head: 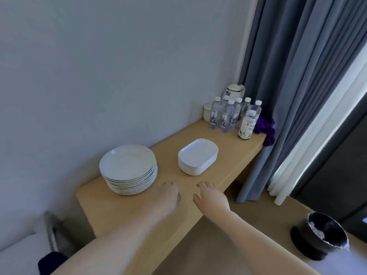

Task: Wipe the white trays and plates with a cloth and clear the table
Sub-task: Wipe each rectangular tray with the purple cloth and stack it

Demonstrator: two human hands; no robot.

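A tall stack of round white plates (128, 168) stands on the left part of the wooden table (228, 155). To its right sits a lower stack of white rectangular trays (197, 155). A purple cloth (265, 127) lies bunched at the table's far right corner, partly hanging over the edge. My left hand (168, 197) hovers over the table just right of the plates, fingers relaxed and holding nothing. My right hand (211, 197) reaches out in front of the trays, fingers spread and holding nothing.
Several water bottles (228, 114), a labelled bottle (246, 126), a white kettle (235, 91) and a cup (207, 112) crowd the far end. Grey curtains (288, 76) hang to the right. A black bin (321, 235) stands on the floor at right.
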